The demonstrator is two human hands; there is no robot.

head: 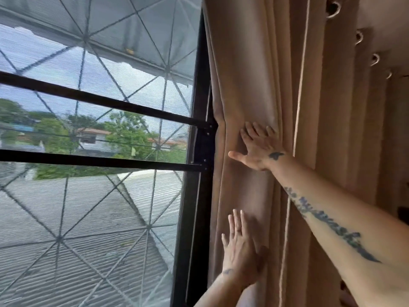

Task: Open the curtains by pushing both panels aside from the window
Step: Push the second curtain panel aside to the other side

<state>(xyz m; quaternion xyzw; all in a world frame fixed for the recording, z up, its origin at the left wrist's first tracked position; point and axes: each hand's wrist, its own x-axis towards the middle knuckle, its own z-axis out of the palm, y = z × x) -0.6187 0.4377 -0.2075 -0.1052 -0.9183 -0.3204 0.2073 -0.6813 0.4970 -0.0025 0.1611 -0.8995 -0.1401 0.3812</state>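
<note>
While both hands press flat, right hand [257,149] above left hand [240,247], curtain [247,85] lies beneath spread fingers.

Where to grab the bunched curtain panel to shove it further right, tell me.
Grip the curtain panel at its leading folded edge beside the window frame, coming from the window side. The pleats stack vertically there, and the right hand and left hand lie flat there.

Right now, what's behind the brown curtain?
The curtain is bunched beside the black window frame, under both flat hands: left, right. Whatever is behind it is covered by the folds. Only the uncovered window shows outside.
</note>
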